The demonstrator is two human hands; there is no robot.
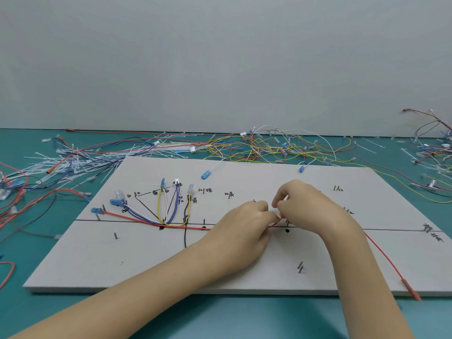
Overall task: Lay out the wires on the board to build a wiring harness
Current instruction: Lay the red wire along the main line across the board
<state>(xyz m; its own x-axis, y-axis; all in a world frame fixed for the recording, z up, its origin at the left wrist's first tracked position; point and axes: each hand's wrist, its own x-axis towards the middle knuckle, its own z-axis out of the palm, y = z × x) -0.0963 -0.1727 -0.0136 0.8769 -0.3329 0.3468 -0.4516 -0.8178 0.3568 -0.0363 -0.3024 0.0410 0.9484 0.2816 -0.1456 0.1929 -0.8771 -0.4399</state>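
Evidently both hands, left and right, pinch the limp, light red wire mid-run, best held near pegs.

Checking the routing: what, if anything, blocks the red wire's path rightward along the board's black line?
Nothing visible lies on the black line right of both hands; the red wire has bare white board ahead.

Head view, forward and down, close
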